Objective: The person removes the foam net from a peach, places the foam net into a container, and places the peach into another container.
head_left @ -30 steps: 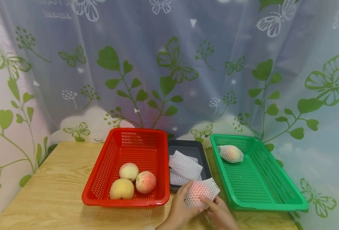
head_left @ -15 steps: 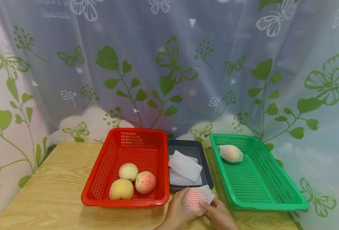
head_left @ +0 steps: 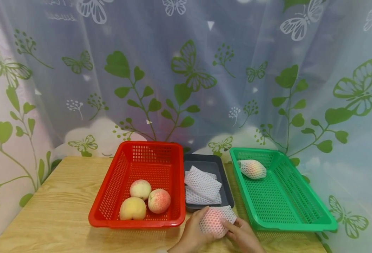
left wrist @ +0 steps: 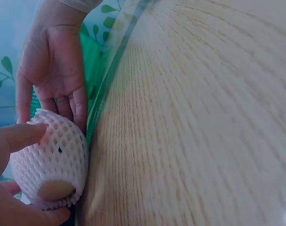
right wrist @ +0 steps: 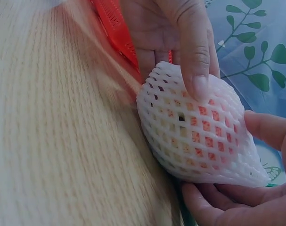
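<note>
A reddish peach in a white foam net (head_left: pixel 214 221) is held between both hands above the table's front part. My left hand (head_left: pixel 193 230) grips its left side, and in the left wrist view the fingers (left wrist: pixel 27 136) curl round the net, where bare fruit shows at one end. On the other side my right hand (head_left: pixel 241 235) pinches the net's loose right end; in the right wrist view its thumb and fingers (right wrist: pixel 270 129) lie on either side of the net (right wrist: pixel 204 132). Flat foam nets (head_left: pixel 203 182) lie in the dark tray (head_left: pixel 227 189) just behind.
On the left, a red basket (head_left: pixel 137 223) holds three bare peaches (head_left: pixel 159 201). The green basket (head_left: pixel 294 226) at the right has one netted fruit (head_left: pixel 252 169) in its back left corner. A patterned curtain (head_left: pixel 160 70) hangs behind the wooden table (head_left: pixel 47 211).
Both hands and the netted peach have come slightly down toward the table's front edge. The right hand's fingers have shifted a little on the net. The baskets and tray stay put.
</note>
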A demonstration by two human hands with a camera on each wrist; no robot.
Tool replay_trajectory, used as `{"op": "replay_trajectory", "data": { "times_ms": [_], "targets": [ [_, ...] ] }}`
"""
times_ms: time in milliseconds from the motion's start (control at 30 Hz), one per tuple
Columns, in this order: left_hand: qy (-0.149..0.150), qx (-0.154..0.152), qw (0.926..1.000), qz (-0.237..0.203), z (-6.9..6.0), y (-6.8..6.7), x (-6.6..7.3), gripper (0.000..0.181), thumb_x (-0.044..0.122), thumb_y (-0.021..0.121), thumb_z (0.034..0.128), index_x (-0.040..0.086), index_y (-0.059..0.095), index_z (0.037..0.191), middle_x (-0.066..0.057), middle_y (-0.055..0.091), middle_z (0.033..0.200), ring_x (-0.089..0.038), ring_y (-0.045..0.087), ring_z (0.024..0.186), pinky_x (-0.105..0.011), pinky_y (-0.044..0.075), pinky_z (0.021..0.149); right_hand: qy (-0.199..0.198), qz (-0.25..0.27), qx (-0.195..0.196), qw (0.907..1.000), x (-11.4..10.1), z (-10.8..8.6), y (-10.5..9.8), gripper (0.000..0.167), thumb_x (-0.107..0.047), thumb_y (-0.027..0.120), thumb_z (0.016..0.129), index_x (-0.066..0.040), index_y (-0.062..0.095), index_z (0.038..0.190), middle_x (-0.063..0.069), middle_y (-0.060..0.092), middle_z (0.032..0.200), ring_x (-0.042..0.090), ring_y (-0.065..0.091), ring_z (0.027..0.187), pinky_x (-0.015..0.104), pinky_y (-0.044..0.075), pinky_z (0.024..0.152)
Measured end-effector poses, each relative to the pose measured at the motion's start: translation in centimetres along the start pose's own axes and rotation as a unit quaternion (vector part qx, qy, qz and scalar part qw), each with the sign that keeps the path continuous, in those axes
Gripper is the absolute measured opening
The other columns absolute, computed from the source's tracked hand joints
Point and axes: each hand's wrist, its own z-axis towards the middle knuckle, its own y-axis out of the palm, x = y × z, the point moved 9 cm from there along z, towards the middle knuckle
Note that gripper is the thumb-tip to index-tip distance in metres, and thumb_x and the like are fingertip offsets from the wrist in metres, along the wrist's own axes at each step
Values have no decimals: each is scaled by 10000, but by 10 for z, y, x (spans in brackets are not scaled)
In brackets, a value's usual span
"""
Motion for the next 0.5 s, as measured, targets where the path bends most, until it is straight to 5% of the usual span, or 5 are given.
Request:
{"op": "replay_trajectory", "data": {
  "times_ms": [267, 500],
  "targets": [
    [-561, -153, 9982, -124, -2, 1, -5, 839, 142, 860, 616, 49, 506, 1371, -178, 549, 1291, -335, 536, 1148, -426, 451, 974, -242, 83, -57, 9997, -2, 3, -1, 686, -239, 599, 947, 226, 291, 1345, 86, 589, 1177, 97, 591, 1027, 261, 498, 888],
    [-540, -145, 9984, -51, -1, -2, -1, 841, 145, 874, 619, 33, 504, 1365, -172, 554, 1281, -333, 542, 1141, -438, 453, 972, -386, 96, 262, 9989, -9, 1, -6, 628, -145, 598, 934, 201, 300, 1365, 133, 580, 1181, 127, 598, 1018, 280, 497, 895]
  ]
}}
